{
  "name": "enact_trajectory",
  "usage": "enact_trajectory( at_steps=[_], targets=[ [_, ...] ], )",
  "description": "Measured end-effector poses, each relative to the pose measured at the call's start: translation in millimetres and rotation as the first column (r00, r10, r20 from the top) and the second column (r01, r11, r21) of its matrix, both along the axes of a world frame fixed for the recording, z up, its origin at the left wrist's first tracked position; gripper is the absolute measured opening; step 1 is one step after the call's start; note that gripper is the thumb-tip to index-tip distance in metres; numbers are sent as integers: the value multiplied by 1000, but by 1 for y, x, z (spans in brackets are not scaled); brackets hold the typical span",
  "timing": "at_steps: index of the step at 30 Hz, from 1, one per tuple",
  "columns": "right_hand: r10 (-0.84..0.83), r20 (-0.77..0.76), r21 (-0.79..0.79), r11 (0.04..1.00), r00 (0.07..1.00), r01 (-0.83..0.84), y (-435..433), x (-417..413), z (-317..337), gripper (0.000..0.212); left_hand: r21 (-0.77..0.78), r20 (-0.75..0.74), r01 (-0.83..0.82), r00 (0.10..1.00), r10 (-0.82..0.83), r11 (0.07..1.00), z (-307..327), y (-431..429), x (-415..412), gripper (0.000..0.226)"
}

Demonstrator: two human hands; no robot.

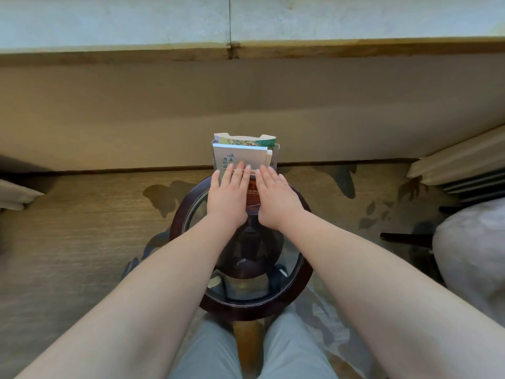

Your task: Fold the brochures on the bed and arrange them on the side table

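Both hands [252, 192] flat on brochures [240, 154] — round glass side table [306, 280], patterned carpet [82, 220].

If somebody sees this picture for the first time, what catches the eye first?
Two bare hands, the left hand and the right hand, lie flat side by side at the centre. Their fingertips press on a stack of brochures at the far edge of a round glass-topped side table.

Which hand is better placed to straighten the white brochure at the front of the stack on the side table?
Probably the left hand: its fingertips already lie on the white brochure. The right hand lies flat beside it, fingers nearer the stack's right edge, over a red item on the side table.
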State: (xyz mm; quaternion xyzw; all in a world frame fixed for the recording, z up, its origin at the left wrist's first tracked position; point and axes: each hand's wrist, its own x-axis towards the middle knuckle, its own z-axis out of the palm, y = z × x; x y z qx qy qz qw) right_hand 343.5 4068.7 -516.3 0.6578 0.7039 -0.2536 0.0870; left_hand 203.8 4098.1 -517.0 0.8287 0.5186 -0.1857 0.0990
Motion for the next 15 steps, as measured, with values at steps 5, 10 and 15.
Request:
enact_trajectory(
  at_steps=[5,10,15],
  targets=[
    [39,12,-85,996,999,-38,18,5,16,104,-84,-41,-35,999,31,996,23,9,16,105],
    [30,48,-99,995,998,-25,17,12,52,92,-21,-99,-48,994,45,999,64,17,18,95],
    [13,51,-6,1000,999,-13,26,20,95,93,89,-77,-55,995,62,994,120,26,7,90]
  ],
)
